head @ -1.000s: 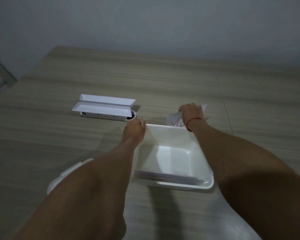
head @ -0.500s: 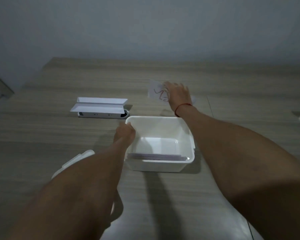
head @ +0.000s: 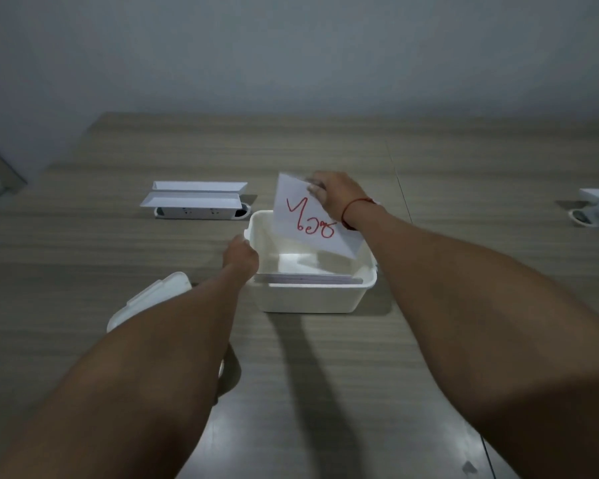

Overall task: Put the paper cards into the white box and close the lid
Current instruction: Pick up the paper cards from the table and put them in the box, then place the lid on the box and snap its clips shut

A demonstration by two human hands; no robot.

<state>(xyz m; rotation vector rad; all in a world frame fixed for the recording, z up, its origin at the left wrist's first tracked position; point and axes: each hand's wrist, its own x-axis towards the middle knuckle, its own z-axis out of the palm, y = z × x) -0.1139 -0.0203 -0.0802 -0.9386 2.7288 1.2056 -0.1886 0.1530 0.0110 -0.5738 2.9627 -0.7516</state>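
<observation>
A white box (head: 312, 299) stands open at the middle of the wooden table. Several paper cards (head: 308, 279) lie flat inside it against the near wall. My right hand (head: 336, 195), with a red string at the wrist, pinches a white paper card (head: 312, 219) with red writing and holds it tilted over the far half of the box. My left hand (head: 241, 255) grips the box's left rim. The white lid (head: 153, 299) lies on the table left of the box, partly hidden under my left forearm.
A white pop-up power socket (head: 198, 202) with raised flaps sits in the table behind and left of the box. A second one (head: 595, 209) is at the right edge. A grey wall runs behind the table.
My right hand lifted the card off the table behind the box and brought it back over the box opening. My left hand stays on the rim.
</observation>
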